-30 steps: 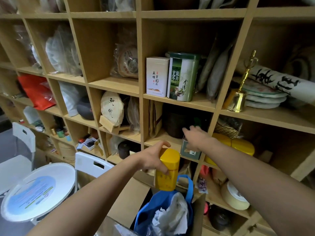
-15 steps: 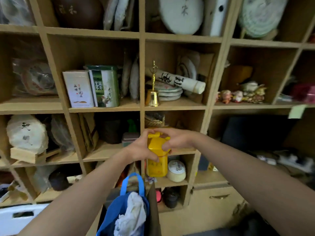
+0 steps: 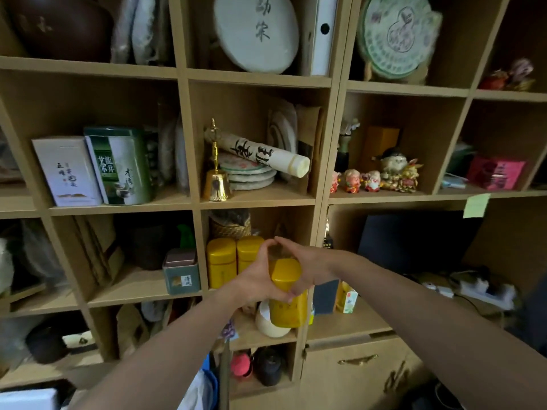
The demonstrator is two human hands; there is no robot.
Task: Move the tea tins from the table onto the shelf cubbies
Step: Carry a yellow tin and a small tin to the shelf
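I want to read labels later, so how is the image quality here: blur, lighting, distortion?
Head view: wide-angle bending bows the shelf boards; the right edge smears with motion blur, softening the pink packet; lower cubbies sit in dim shadow; the held yellow tin is fairly sharp but its label print is too faint to read.

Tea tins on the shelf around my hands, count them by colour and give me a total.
Yellow tins: 3, two in the cubby and one held in both hands
Green tin: 1
Grey-green tin: 1
Total: 5
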